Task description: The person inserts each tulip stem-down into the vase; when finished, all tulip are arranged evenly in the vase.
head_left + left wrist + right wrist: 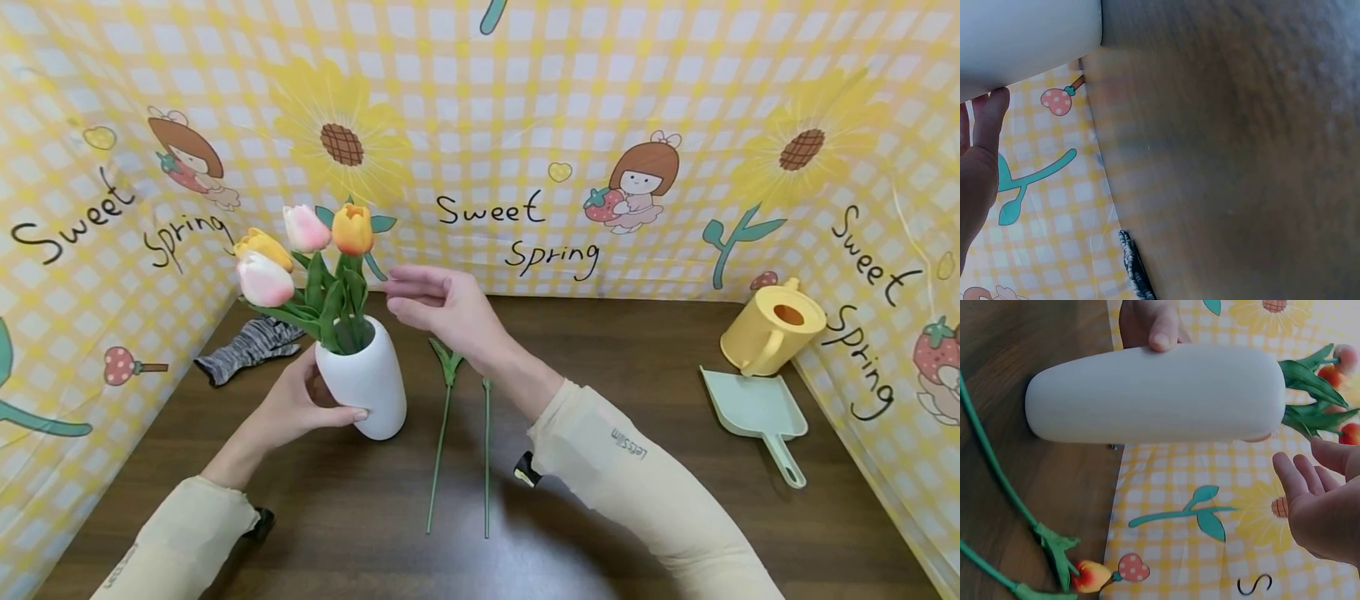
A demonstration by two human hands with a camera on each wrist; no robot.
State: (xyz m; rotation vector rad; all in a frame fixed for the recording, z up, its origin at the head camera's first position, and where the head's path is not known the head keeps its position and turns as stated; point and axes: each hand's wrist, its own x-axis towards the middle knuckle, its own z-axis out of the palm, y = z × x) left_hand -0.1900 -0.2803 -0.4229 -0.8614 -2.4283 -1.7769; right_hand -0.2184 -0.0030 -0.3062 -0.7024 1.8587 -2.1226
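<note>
My left hand (292,398) holds a white vase (367,387) around its side, thumb across the near face. The right wrist view shows the vase (1154,394) with that thumb on it. Several artificial tulips stand in its mouth, among them an orange tulip (353,229) and a pink-and-white tulip (266,281), with green leaves (330,300). Just right of the blooms, my right hand (453,312) is raised with its fingers extended, holding nothing. Below it on the table lie two tulip stems (438,454); an orange-yellow tulip head (1090,576) shows on one.
A grey knitted glove (251,346) lies behind the vase at the left. A yellow watering can (772,329) and a pale green dustpan (757,402) are at the right of the brown wooden table (637,367). Checked cloth (480,125) walls in the table.
</note>
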